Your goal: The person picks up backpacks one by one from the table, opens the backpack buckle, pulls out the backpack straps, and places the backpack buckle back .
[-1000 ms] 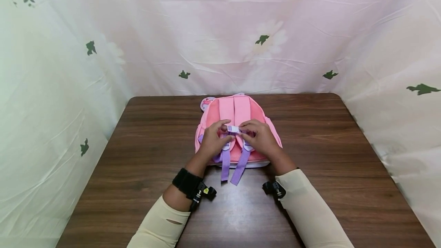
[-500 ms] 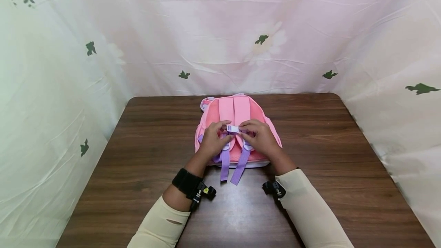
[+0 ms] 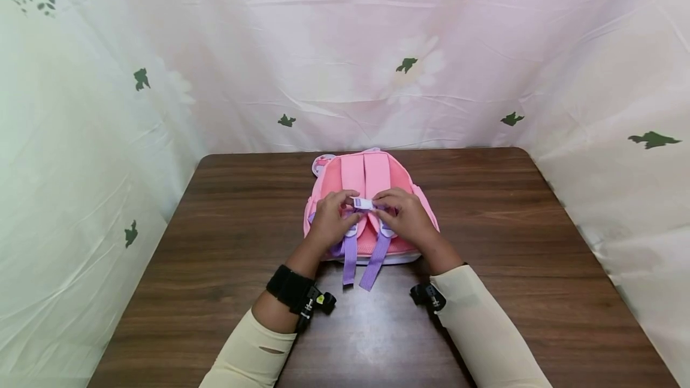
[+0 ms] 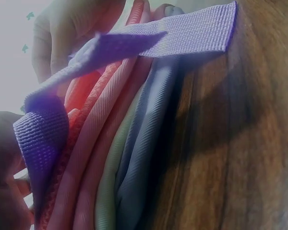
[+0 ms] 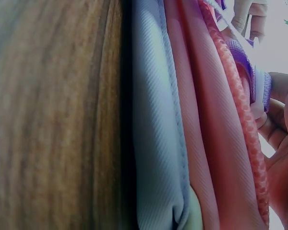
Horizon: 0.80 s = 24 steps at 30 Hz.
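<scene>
Pinching clip [image 3: 363, 203] narrowly, left hand [image 3: 331, 220] at 9 o'clock, right hand [image 3: 408, 214] at 3; over bag [image 3: 377, 173], towards worktop [image 3: 242, 226] 12 o'clock. Barely changed since half-second ago; apparently no further along.

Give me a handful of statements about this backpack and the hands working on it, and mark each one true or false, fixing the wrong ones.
1. The left hand and right hand are at opposite ends of a white clip. True.
2. The pink shoulder straps are on the upward-facing side of the backpack. True.
3. The backpack hangs from a hook. False: it rests on a wooden table.
4. Two purple strap ends extend toward the person. True.
5. The person's sleeves are black. False: the sleeves are cream.
6. A plain blue wall stands behind. False: a pale backdrop shows green bird shapes.
</scene>
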Each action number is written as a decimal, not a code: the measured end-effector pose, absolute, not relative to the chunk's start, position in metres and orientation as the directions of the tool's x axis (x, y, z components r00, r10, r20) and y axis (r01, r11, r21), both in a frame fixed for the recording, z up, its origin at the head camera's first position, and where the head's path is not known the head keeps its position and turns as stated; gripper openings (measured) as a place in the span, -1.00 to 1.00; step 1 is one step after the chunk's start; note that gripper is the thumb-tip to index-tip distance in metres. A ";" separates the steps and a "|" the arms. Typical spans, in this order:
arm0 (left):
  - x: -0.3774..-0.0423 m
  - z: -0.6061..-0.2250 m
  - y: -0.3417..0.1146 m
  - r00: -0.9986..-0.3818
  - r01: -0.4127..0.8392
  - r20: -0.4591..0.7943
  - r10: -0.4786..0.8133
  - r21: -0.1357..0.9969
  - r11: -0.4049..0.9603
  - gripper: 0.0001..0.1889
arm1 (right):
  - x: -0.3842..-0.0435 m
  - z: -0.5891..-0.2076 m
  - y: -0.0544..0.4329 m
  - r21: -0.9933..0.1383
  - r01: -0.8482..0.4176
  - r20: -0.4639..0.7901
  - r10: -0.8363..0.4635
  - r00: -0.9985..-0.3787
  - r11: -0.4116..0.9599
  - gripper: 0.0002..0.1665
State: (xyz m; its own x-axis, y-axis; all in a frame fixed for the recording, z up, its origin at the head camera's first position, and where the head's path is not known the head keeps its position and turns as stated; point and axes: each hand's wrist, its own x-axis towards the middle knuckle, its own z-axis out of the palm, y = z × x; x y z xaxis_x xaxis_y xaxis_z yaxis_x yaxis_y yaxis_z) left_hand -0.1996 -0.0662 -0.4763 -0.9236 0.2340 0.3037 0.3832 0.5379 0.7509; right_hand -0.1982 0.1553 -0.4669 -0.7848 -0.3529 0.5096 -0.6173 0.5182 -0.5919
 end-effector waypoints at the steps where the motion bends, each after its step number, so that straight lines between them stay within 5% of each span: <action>1: -0.199 -0.475 -0.066 -0.920 0.392 0.311 0.238 0.748 0.536 -0.53 | -0.198 -0.467 0.156 -0.590 -0.619 0.510 -0.355 -0.783 0.518 -0.81; 24: -0.201 -0.473 -0.067 -0.907 0.420 0.324 0.269 0.729 0.541 -0.49 | -0.197 -0.460 0.159 -0.583 -0.613 0.503 -0.356 -0.788 0.533 -0.78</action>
State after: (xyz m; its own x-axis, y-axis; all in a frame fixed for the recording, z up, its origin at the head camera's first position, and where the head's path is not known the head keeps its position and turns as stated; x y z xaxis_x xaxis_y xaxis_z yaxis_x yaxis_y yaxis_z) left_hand -0.2006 -0.0675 -0.4731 -0.9071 0.2693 0.3235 0.4204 0.5408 0.7286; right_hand -0.1975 0.1595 -0.4604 -0.7877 -0.3556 0.5030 -0.6130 0.5334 -0.5829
